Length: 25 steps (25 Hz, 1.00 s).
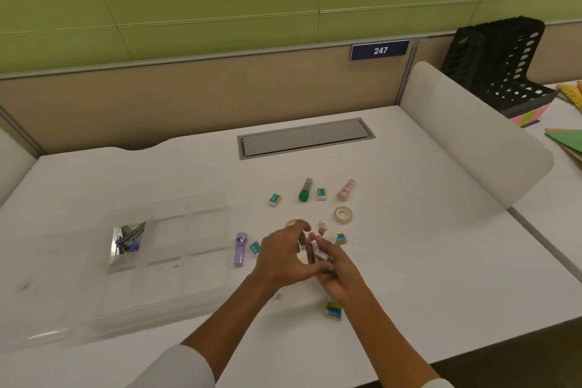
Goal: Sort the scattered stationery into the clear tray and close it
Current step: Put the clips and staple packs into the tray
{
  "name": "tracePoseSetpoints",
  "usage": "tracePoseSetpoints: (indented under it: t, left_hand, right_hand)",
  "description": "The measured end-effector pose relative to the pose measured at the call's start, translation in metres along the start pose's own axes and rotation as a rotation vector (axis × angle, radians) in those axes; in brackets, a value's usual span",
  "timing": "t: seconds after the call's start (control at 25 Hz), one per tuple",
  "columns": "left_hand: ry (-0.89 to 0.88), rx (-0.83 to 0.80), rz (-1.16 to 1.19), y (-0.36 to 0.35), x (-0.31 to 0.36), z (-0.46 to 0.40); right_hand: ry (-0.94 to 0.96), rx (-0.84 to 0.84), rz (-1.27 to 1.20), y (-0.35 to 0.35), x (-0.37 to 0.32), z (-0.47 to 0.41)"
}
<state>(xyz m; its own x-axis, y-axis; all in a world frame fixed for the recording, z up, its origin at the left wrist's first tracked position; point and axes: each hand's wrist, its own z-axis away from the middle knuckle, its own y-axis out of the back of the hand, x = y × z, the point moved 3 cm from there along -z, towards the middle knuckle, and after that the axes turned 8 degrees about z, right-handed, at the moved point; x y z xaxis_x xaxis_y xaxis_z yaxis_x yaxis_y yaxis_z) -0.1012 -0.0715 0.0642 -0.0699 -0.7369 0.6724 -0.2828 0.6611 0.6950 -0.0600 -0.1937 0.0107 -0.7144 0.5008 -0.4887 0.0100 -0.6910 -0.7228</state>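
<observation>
The clear tray (201, 208) lies open at the left with its lid (132, 302) folded toward me; staplers (126, 238) fill one left compartment. My right hand (337, 274) holds several small white pieces (320, 252) in its palm. My left hand (285, 255) hovers just left of it, fingers curled and touching those pieces. Scattered around are small blue-yellow erasers (275, 199) (321, 193) (333, 310), a green tube (305, 190), a pink tube (345, 190), a purple tube (240, 249) and a tape roll (343, 214).
A grey cable hatch (304, 138) sits at the back of the white desk (425, 246). A white divider (472, 142) rises on the right, with a black file rack (504, 66) and coloured paper (565, 142) beyond it.
</observation>
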Motion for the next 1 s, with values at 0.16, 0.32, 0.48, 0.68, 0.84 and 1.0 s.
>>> tracePoseSetpoints:
  t: [0.16, 0.32, 0.48, 0.68, 0.84, 1.0]
  left_hand:
    - [0.082, 0.071, -0.077, 0.044, -0.041, 0.017]
    - [0.242, 0.085, -0.151, 0.092, -0.084, 0.04]
    - [0.32, 0.083, -0.276, 0.139, -0.125, 0.075]
    - [0.464, -0.003, -0.362, 0.18, -0.17, 0.118]
    - [0.516, -0.07, -0.343, 0.179, -0.189, 0.133]
    - [0.536, -0.077, -0.303, 0.175, -0.201, 0.136]
  right_hand:
    - [-0.059, -0.012, -0.016, -0.019, 0.018, -0.013]
    - [-0.08, -0.066, 0.104, -0.06, 0.043, -0.031]
    - [0.002, -0.126, 0.483, -0.118, 0.072, -0.048]
    - [0.228, -0.161, 1.082, -0.186, 0.122, -0.074]
    - [0.5, -0.259, 1.423, -0.224, 0.15, -0.1]
    - [0.63, -0.382, 1.687, -0.244, 0.171, -0.124]
